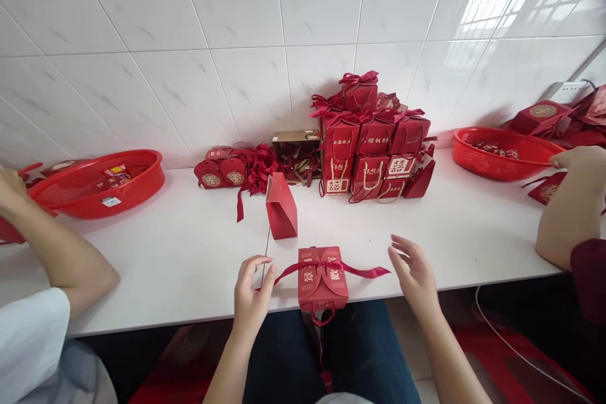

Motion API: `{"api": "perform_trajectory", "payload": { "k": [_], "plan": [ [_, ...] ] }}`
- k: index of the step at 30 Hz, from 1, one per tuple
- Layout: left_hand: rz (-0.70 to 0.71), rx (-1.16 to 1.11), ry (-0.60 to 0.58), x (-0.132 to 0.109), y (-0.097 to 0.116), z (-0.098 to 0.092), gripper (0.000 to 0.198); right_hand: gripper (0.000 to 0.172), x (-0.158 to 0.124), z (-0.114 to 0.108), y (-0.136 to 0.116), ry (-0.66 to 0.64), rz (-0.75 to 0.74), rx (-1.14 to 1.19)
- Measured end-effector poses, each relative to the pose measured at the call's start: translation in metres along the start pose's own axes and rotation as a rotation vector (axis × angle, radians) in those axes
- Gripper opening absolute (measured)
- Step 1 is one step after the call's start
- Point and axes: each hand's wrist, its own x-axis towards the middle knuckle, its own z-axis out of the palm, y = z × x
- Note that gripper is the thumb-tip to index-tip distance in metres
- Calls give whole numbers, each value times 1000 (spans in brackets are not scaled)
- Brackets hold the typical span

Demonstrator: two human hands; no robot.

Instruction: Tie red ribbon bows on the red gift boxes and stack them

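A red gift box (pixel 322 293) with gold lettering sits at the table's front edge, its curved top flaps closed and a red cord handle hanging over the edge. A dark red ribbon (pixel 364 273) crosses the top, crossed over or loosely knotted in the middle, its ends stretching left and right. My left hand (pixel 253 293) is beside the ribbon's left end, fingers curved with thumb and forefinger apart; the end passes behind the thumb. To the right, my right hand (pixel 416 274) is open, just clear of the ribbon's other end. Behind the box stands a plain red folded carton (pixel 282 207).
Stacked ribboned boxes (pixel 374 145) stand against the tiled wall, beside a carton (pixel 297 136) of dark items and loose red ribbons (pixel 260 167). Red baskets (pixel 118 202) (pixel 502 167) hold small packets. Co-workers' arms (pixel 80 259) (pixel 568 214) reach in from both sides.
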Motion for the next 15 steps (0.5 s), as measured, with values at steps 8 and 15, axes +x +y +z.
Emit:
{"api": "perform_trajectory", "payload": {
  "k": [8, 15],
  "plan": [
    [-59, -233, -264, -9, 46, 24, 45, 45, -16, 41, -48, -618, -281, -75],
    [104, -197, -478, -10, 54, 21, 58, 43, -17, 46, -47, -641, -212, -39]
  ]
}}
